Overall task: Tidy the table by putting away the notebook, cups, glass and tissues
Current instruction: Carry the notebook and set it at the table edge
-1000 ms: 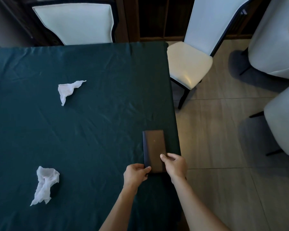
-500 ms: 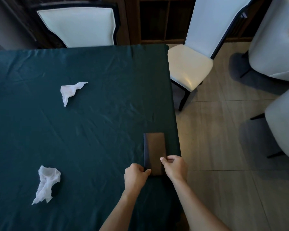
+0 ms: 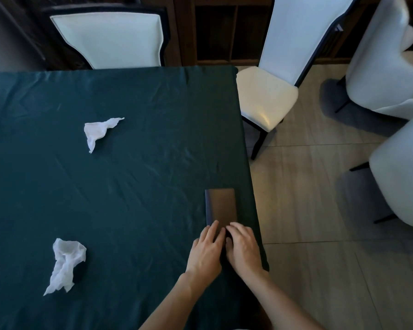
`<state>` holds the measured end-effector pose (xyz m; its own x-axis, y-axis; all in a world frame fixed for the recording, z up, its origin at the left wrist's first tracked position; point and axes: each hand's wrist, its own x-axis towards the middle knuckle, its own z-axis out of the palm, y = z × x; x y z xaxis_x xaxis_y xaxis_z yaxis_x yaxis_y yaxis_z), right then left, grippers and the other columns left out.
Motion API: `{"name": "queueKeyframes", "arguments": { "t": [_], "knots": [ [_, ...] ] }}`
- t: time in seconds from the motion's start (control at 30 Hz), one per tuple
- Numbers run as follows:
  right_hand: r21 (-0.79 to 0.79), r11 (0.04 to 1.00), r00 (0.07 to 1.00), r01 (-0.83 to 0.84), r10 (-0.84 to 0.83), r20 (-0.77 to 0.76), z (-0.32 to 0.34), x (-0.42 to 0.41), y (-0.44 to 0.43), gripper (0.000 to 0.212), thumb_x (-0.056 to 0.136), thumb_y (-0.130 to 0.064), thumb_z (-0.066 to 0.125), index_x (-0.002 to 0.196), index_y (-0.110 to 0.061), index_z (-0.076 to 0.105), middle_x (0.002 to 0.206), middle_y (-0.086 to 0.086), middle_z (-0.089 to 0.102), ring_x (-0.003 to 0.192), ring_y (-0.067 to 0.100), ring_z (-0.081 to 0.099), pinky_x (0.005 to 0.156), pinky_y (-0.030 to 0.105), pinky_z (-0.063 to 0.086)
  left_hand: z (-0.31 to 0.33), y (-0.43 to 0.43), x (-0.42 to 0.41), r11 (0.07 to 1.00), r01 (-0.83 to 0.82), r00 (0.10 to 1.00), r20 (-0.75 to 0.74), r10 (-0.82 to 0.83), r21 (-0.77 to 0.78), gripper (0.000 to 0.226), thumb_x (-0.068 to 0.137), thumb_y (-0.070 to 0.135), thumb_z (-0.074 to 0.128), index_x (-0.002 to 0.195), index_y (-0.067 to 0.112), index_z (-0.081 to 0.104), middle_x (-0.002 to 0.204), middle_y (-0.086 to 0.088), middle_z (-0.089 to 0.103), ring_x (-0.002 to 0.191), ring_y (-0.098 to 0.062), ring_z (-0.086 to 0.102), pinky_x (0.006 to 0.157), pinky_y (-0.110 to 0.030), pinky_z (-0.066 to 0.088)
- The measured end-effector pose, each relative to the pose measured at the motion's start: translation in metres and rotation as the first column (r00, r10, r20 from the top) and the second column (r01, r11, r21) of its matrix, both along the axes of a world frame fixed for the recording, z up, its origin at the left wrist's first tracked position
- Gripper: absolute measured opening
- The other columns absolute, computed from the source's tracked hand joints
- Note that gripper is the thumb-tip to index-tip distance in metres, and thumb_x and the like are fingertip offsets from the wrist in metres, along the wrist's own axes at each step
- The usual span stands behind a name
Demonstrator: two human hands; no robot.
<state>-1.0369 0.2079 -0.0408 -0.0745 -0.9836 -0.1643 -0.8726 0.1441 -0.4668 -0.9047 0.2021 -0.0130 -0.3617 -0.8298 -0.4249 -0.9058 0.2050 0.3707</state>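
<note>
A closed brown notebook (image 3: 222, 206) lies flat near the right edge of the table, its long side running away from me. My left hand (image 3: 206, 252) and my right hand (image 3: 244, 246) rest side by side, palms down, on its near end. Their fingers lie flat on the cover, and neither hand grips it. The near end of the notebook is hidden under them. Two crumpled white tissues lie on the cloth: one tissue (image 3: 98, 131) at the far left and another tissue (image 3: 66, 265) at the near left. I see no cups and no glass.
A dark green cloth covers the table (image 3: 141, 151). One white chair (image 3: 107, 39) stands at the far side and another white chair (image 3: 272, 91) at the far right corner. More white chairs (image 3: 403, 163) stand on the tiled floor to the right.
Both hands have shifted from pinching the near corners of the notebook to lying flat on its cover. The notebook and tissues have stayed in place.
</note>
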Motion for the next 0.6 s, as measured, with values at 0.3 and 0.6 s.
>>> {"name": "queueKeyframes", "arguments": {
  "t": [0.3, 0.6],
  "knots": [
    [0.039, 0.999, 0.999, 0.017, -0.015, -0.047, -0.004, 0.012, 0.026, 0.047, 0.090, -0.007, 0.075, 0.137, -0.010, 0.065, 0.148, 0.006, 0.060, 0.138, 0.022, 0.055, 0.108, 0.026, 0.038, -0.007, -0.001, 0.002, 0.997, 0.079, 0.996, 0.041, -0.079, -0.009, 0.071, 0.102, 0.027, 0.055, 0.165, 0.019, 0.022, 0.177, -0.008, 0.002, 0.163, -0.026, 0.004, 0.118, -0.044, 0.039],
    [0.105, 0.994, 0.999, -0.015, 0.019, -0.039, 0.005, 0.012, 0.021, 0.048, 0.100, -0.013, 0.062, 0.147, -0.014, 0.054, 0.160, 0.003, 0.047, 0.149, 0.018, 0.040, 0.117, 0.031, 0.039, -0.009, -0.001, 0.005, 0.987, 0.160, 0.984, 0.077, -0.161, 0.020, 0.080, 0.102, 0.026, 0.057, 0.167, 0.014, 0.012, 0.177, -0.011, -0.006, 0.163, -0.031, 0.000, 0.117, -0.049, 0.042]
  ]
}}
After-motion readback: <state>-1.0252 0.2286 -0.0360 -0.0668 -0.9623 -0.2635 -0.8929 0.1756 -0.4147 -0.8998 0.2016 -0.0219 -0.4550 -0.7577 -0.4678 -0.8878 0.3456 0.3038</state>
